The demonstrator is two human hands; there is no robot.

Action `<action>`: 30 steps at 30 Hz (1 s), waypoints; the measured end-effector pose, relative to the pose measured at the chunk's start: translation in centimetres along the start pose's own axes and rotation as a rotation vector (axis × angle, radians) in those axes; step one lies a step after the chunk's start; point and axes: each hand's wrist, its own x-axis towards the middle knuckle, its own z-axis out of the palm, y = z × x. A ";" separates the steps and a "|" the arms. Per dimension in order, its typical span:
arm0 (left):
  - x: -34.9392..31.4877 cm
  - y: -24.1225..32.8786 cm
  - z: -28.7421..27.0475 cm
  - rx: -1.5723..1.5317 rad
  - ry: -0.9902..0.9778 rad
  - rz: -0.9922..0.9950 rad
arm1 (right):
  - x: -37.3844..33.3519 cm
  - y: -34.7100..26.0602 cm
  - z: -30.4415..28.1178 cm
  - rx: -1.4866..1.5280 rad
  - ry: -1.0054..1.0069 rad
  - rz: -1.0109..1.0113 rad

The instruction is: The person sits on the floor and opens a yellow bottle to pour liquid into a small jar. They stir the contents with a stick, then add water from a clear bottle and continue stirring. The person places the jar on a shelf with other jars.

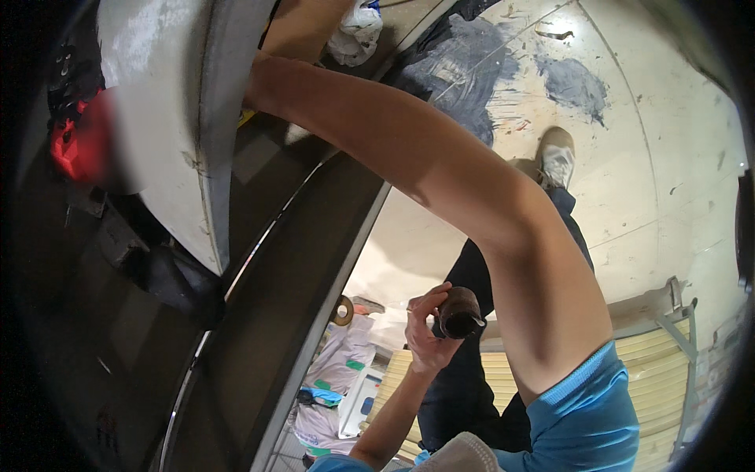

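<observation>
Grey-white filler covers the panel (169,118) in the upper left of the frame, its surface scuffed and patchy, so by the look of it the smoothing is only partly done. A red object (75,145), blurred, sits at the far left. The right arm (440,173) reaches from lower right up behind the panel's edge; its hand is hidden, so I cannot tell its state. Low in the middle, the left hand (425,330) curls its fingers round a dark brown roll (458,311). Below lie rags and a white tray (358,401). Right of these, a shoe (557,156) stands on the paint-stained floor (668,157).
</observation>
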 end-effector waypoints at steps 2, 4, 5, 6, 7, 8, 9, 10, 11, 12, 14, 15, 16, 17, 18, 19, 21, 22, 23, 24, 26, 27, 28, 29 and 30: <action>1.7 -0.7 0.2 0.019 0.010 0.033 | 0.4 2.1 0.4 -0.130 -0.064 -0.042; 3.9 -1.3 0.9 0.016 0.064 0.103 | 1.8 4.3 1.0 -0.205 -0.162 -0.001; 5.0 -1.5 1.2 0.024 0.096 0.100 | 2.5 5.7 1.2 -0.248 -0.191 0.010; 5.9 -1.5 1.5 0.030 0.121 0.105 | 3.0 6.8 1.6 -0.285 -0.211 0.020; 6.6 -1.5 1.8 0.040 0.146 0.105 | 3.5 7.9 2.0 -0.323 -0.226 0.030; 7.1 -1.3 2.0 0.030 0.150 0.068 | 4.0 8.8 2.4 -0.365 -0.235 0.041; 7.5 -1.1 2.3 0.039 0.157 0.080 | 4.4 9.7 2.6 -0.393 -0.240 0.049; 7.7 -0.9 2.7 0.038 0.173 0.085 | 4.8 10.4 2.9 -0.423 -0.244 0.058; 7.8 -0.7 3.0 0.037 0.188 0.094 | 4.9 11.1 2.9 -0.446 -0.244 0.064; 7.6 -0.4 3.5 0.024 0.194 0.044 | 5.0 11.5 2.8 -0.470 -0.246 0.075; 7.0 0.0 3.9 0.030 0.178 -0.002 | 3.7 12.3 2.1 -0.509 -0.260 0.109; 6.6 0.1 4.2 0.012 0.168 0.029 | 2.4 12.7 1.4 -0.519 -0.271 0.135; 6.3 0.2 4.5 0.001 0.159 0.044 | 0.4 13.2 0.3 -0.516 -0.280 0.164; 5.6 0.5 4.7 0.030 0.156 0.020 | -2.3 13.1 -0.9 -0.498 -0.235 0.165; 4.9 0.8 4.6 0.037 0.123 0.024 | -5.3 13.0 -2.5 -0.478 -0.174 0.162; 4.1 1.1 4.4 0.051 0.091 0.021 | -9.9 12.8 -4.8 -0.389 -0.013 0.098; 2.8 2.0 4.0 -0.031 0.090 0.074 | -18.7 11.0 -10.8 -0.323 0.114 0.135; 1.9 2.7 3.6 0.041 0.058 0.065 | -23.3 9.5 -15.0 -0.218 0.088 0.239; 1.1 3.4 3.0 0.114 0.036 0.093 | -27.4 7.3 -19.0 -0.158 0.202 0.407; 0.3 4.3 2.3 0.117 0.020 0.128 | -31.5 4.6 -23.7 -0.146 0.312 0.526; -1.1 6.1 1.3 0.119 -0.006 0.191 | -38.9 -3.3 -34.7 -0.287 0.550 0.717; -2.1 7.3 0.6 0.108 0.012 0.243 | -42.1 -8.4 -39.9 -0.433 0.801 0.621; -3.1 8.5 -0.1 0.104 0.016 0.311 | -44.9 -14.4 -45.1 -0.486 0.960 0.564; -3.9 9.8 -0.7 0.118 0.022 0.356 | -47.2 -20.5 -50.1 -0.825 1.104 0.356; -5.0 11.3 -1.5 0.095 0.026 0.378 | -48.9 -26.9 -55.4 -0.933 1.176 0.003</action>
